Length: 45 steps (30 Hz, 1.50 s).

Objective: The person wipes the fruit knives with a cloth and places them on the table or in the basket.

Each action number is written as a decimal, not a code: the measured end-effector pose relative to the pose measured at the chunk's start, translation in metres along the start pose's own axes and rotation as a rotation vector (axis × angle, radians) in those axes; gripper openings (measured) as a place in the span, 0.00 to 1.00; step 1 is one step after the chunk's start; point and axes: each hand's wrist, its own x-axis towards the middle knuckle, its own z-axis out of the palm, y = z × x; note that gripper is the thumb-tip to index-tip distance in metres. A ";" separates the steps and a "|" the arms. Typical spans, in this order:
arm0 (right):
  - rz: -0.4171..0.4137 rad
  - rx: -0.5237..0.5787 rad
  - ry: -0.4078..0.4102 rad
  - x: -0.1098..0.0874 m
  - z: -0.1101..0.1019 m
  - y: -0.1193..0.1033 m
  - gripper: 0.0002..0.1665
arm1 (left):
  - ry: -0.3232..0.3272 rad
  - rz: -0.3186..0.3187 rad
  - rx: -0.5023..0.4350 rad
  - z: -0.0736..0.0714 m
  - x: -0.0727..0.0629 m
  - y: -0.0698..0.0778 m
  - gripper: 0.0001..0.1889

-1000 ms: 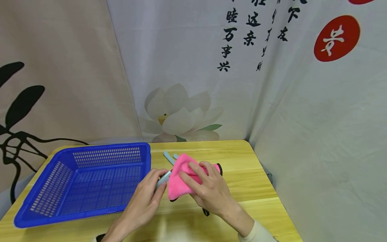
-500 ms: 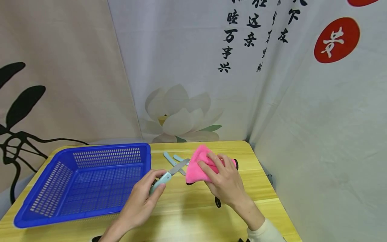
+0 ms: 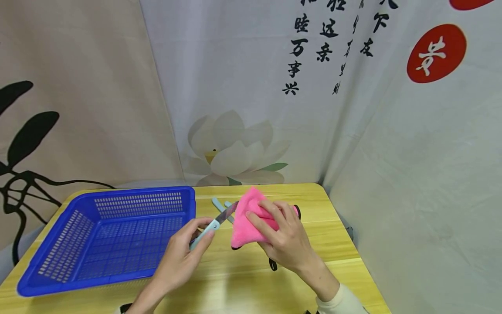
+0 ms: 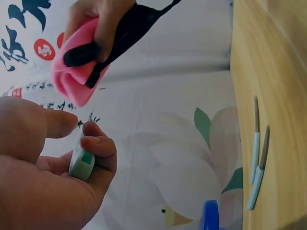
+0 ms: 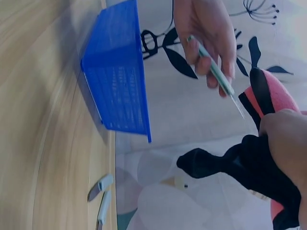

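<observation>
Head view: raised left hand (image 3: 181, 255) grips a knife (image 3: 215, 225); raised right hand (image 3: 288, 240) clutches pink cloth (image 3: 245, 222).

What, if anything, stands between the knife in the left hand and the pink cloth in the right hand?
Nothing visible does: the knife in the left hand has its bare blade near the pink cloth in the right hand, with no object between them. The two other knives lie on the table below, outside that gap.

1 blue basket (image 3: 125, 237) stands on the wood-grain table (image 3: 333, 231).
</observation>
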 end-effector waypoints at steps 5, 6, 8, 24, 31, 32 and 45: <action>-0.098 -0.012 -0.013 0.011 0.006 -0.011 0.18 | 0.007 -0.008 0.006 0.003 0.004 0.001 0.10; -0.117 -0.019 -0.019 0.013 0.007 -0.013 0.18 | 0.009 -0.001 0.009 0.003 0.004 0.001 0.09; -0.149 -0.037 -0.037 0.015 0.009 -0.017 0.18 | 0.016 0.027 0.020 0.004 0.004 0.001 0.09; -0.079 -0.097 -0.161 0.017 0.011 -0.027 0.31 | 0.067 0.173 0.103 0.006 0.003 -0.004 0.13; -0.034 -0.098 -0.167 0.010 0.009 -0.017 0.38 | 0.047 0.125 0.110 0.005 0.004 -0.003 0.09; -0.029 -0.101 -0.169 0.009 0.009 -0.015 0.38 | 0.045 0.123 0.109 0.005 0.004 -0.003 0.09; -0.007 -0.111 -0.179 -0.002 0.001 0.012 0.39 | 0.033 0.107 0.082 0.006 0.005 -0.001 0.10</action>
